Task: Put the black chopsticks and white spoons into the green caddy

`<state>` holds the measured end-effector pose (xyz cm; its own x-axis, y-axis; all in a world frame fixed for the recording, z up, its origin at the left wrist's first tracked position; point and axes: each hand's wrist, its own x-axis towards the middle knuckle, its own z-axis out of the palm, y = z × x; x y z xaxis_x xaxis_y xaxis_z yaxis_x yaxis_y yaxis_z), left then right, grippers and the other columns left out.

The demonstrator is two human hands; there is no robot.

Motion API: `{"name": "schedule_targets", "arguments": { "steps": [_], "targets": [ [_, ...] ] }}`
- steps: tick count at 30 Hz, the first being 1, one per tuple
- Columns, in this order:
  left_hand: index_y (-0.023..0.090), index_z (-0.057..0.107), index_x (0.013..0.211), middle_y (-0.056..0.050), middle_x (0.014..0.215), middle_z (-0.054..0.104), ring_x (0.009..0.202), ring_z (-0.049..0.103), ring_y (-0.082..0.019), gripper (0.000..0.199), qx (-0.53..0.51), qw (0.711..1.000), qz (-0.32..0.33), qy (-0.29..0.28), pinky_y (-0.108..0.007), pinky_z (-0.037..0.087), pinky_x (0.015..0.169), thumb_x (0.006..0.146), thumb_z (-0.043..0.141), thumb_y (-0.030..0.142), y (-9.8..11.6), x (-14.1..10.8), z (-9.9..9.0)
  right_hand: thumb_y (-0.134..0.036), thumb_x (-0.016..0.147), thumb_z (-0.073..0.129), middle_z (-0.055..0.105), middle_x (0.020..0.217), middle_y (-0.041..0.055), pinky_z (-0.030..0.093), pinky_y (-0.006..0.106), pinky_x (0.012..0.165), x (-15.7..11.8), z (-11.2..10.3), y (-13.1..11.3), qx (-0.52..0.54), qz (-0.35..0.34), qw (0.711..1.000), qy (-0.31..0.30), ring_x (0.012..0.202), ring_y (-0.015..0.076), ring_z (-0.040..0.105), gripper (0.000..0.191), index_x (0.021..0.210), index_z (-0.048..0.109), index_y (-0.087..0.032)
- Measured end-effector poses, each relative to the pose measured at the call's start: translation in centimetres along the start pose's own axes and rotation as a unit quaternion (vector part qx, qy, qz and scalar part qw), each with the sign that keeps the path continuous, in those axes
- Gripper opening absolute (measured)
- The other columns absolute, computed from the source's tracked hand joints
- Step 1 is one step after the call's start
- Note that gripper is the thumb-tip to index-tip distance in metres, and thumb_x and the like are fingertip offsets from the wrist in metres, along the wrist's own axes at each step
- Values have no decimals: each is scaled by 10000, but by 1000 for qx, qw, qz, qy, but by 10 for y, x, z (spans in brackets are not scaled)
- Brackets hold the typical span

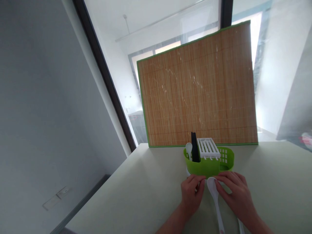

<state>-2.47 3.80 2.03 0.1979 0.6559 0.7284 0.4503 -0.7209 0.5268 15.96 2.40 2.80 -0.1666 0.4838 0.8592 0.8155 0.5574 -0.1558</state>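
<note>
A white long-handled spoon (216,201) points toward me, its bowl at the far end near the front of a green utensil holder (204,168). My right hand (236,191) pinches the right edge of the spoon's bowl between thumb and fingers. Just left of the bowl is my left hand (192,191), thumb and fingers closed together by the holder's lower front edge. Whether its fingertips grip anything is hidden. In the holder stand a smaller white spoon (189,149) and black chopsticks (194,148). A white slatted rack (208,148) with small hooks sits across its middle.
Part of another white utensil (240,226) shows under my right wrist. The holder stands on a pale table (136,188). Behind it, a green-edged bamboo mat (197,94) leans upright against a glass partition. A grey wall (48,113) runs along the left.
</note>
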Motion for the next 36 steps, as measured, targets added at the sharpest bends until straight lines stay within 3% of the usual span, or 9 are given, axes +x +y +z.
{"name": "schedule_targets", "arguments": {
  "steps": [6,13,19,22,26,31,33,36],
  "targets": [
    [209,632,1049,-30,781,631,656,557,-110,209,21,999,44,-11,-222,451,617,871,523,222,17,11,-7,-246,809,622,625,888,33,385,391,810,2,-2,1,5,-12,999,39,846,196,567,141,948,637,-238],
    [235,595,1105,-22,817,658,713,602,-130,238,149,983,104,-25,-233,467,638,877,532,257,28,16,-11,-202,796,622,624,891,37,383,398,822,4,-7,-6,14,-24,999,35,841,190,568,194,987,631,-234],
    [225,635,926,-13,743,644,673,596,-128,147,191,973,123,-49,-231,460,630,896,497,268,35,25,-16,-190,791,621,626,880,26,386,392,833,4,-9,-9,24,-24,999,39,826,182,570,207,988,631,-249],
    [217,637,936,-12,743,653,665,596,-116,146,193,970,143,-42,-215,456,625,893,501,251,38,32,-26,-184,793,608,622,901,38,389,398,825,6,-12,-10,40,-19,998,37,854,197,559,238,1023,619,-243],
    [194,648,960,-23,782,671,651,590,-94,164,210,964,158,44,-188,443,604,889,510,249,42,62,-59,-179,813,560,615,933,63,389,407,814,10,-19,-9,55,14,997,47,886,217,547,261,1069,591,-218],
    [175,662,927,-8,740,649,623,563,-66,183,253,935,181,172,-169,411,587,890,518,281,39,124,-100,-181,824,543,621,911,57,383,406,807,11,-23,-3,48,35,996,67,864,217,549,218,1031,597,-224],
    [180,666,926,-4,723,639,614,554,-67,205,281,923,183,188,-174,388,566,898,503,301,32,144,-103,-188,825,543,625,911,55,381,406,812,10,-23,-2,46,39,996,70,862,218,553,211,1024,600,-229],
    [190,672,930,-17,734,646,625,555,-84,267,332,914,172,159,-195,358,551,921,449,335,15,160,-93,-193,823,548,631,901,47,384,400,810,10,-24,0,43,41,996,66,856,214,558,192,1000,610,-235]
  ]
}}
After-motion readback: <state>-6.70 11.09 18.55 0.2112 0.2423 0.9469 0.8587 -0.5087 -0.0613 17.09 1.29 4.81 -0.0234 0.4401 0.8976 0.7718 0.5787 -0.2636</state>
